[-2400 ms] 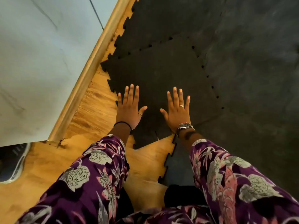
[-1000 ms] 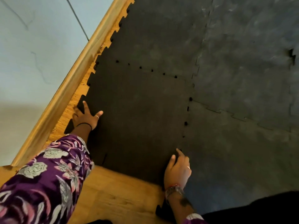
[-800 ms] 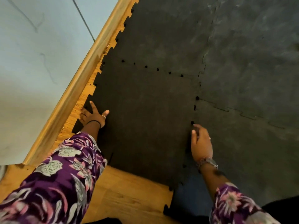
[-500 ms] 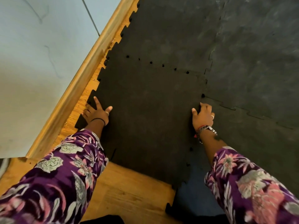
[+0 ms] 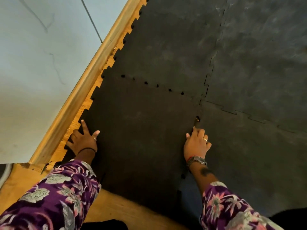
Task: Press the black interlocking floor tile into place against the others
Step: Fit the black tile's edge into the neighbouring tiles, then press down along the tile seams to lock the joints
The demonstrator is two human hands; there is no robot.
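Both hands flat, gripping nothing: left hand [image 5: 83, 140] and right hand [image 5: 196, 143] press the tile [image 5: 141, 130]; looks floppy, so work its toothed seams.

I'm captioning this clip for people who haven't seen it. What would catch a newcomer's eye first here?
Two hands pressing a black tile at centre: the left hand flat on its toothed edge by the wooden skirting, the right hand fingering the seam with the tile beside it. Next, small dark gaps dotting the far seam, and the purple floral sleeves below.
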